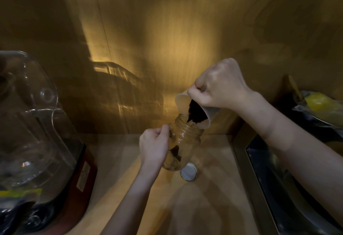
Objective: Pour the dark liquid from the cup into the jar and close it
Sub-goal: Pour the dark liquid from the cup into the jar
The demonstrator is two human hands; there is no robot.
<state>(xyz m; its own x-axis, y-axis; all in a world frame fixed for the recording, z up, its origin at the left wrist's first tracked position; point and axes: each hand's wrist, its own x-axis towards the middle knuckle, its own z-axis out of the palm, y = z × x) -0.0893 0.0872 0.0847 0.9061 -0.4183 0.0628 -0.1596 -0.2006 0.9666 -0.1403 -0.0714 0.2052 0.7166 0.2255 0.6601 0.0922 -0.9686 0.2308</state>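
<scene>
The cup (196, 112), a pale paper one, is being held tipped steeply, its mouth lowered to the left over the open neck of the jar (182, 141), and the dark liquid (194, 113) is being run down the inside of its wall into that neck. The cup is being clamped from above by the right hand (219, 86), the fingers curled tight around its wall, the wrist raised and the forearm reaching in from the right. The clear glass jar is being leaned toward the cup, its base resting on the wooden bench (213, 197), and is being gripped around its side by the left hand (154, 145), fist closed, forearm coming up from below. Some dark liquid is being gathered inside the jar. The lid (188, 172) is lying on the bench, just beside the jar's base.
</scene>
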